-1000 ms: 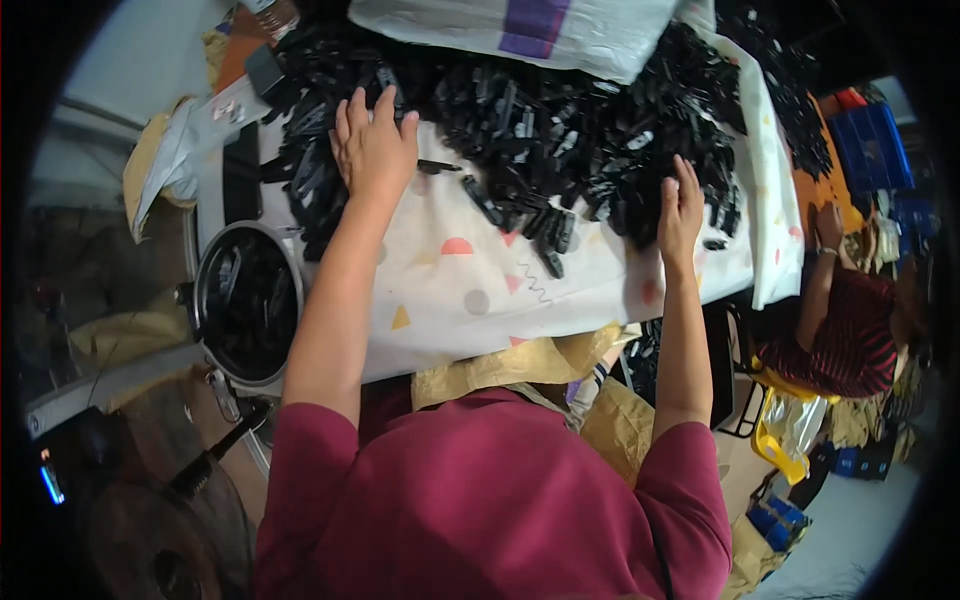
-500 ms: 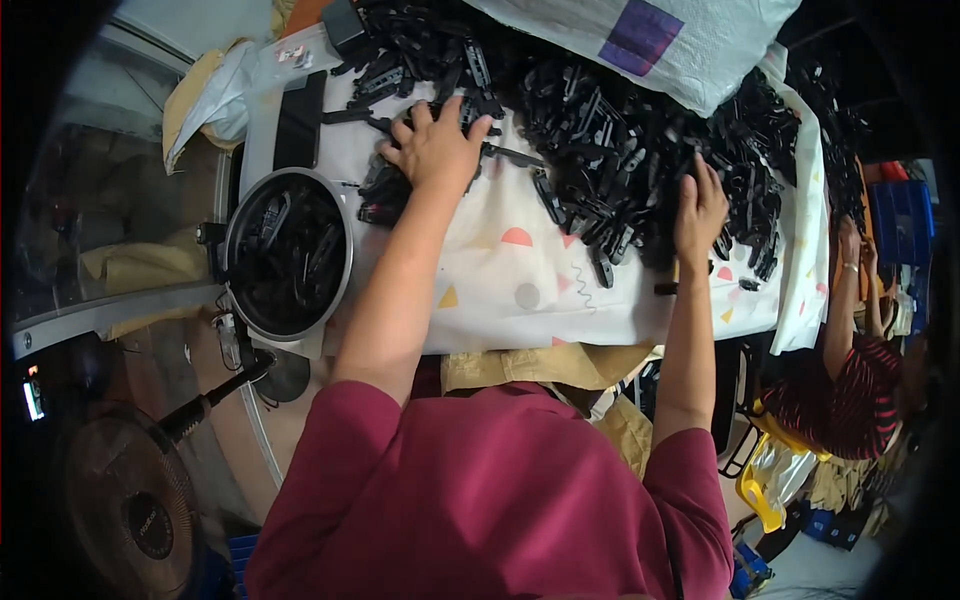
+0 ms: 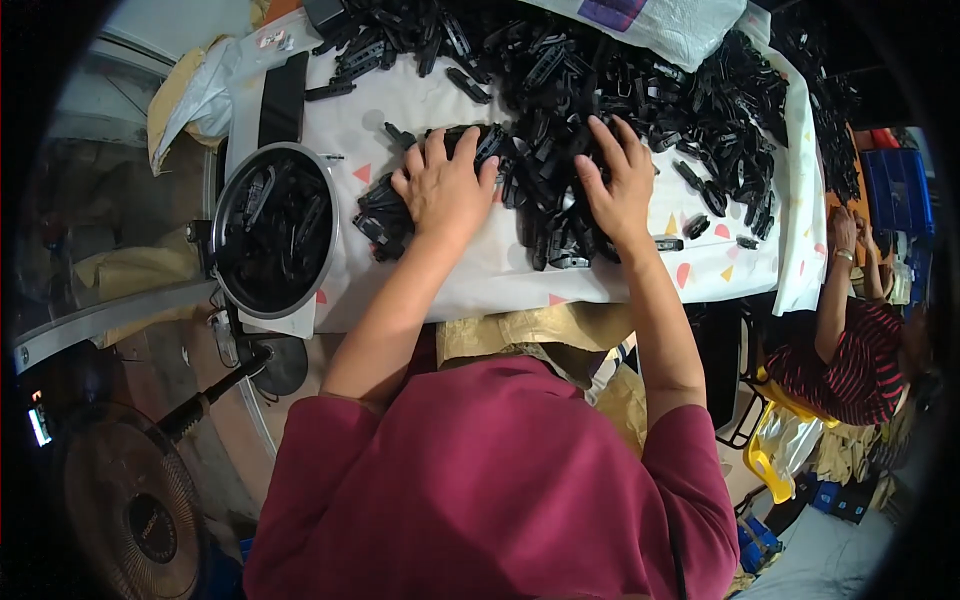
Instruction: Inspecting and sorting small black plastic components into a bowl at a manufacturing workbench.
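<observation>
Left hand: my left hand (image 3: 443, 190) lies palm down, fingers spread, on a small clump of black plastic clips (image 3: 385, 215) at about ten o'clock from my chest; it presses on them and grips none.
Right hand: my right hand (image 3: 617, 185) lies flat and open on the near edge of the big heap of clips (image 3: 640, 90), at about one o'clock. The two hands are apart, with loose clips between them.
Where the clips are: they cover the far half of the white cloth (image 3: 520, 280) on the table, thickest toward twelve and one o'clock; a few strays lie near the right hand at three o'clock.
How they handle: I judge each clip light, stiff and smooth, with arms that likely hook into each other, so a handful may drag others along. Raking with flat fingers should suit them better than pinching; a single one is best taken across its narrow body.
Round pan: a metal-rimmed pan (image 3: 275, 232) at nine o'clock already holds black pieces.
White bag: a white sack (image 3: 660, 25) lies on the heap at twelve o'clock.
Nearby: another person (image 3: 850, 350) sits at three o'clock; a fan (image 3: 130, 510) stands at eight o'clock.
</observation>
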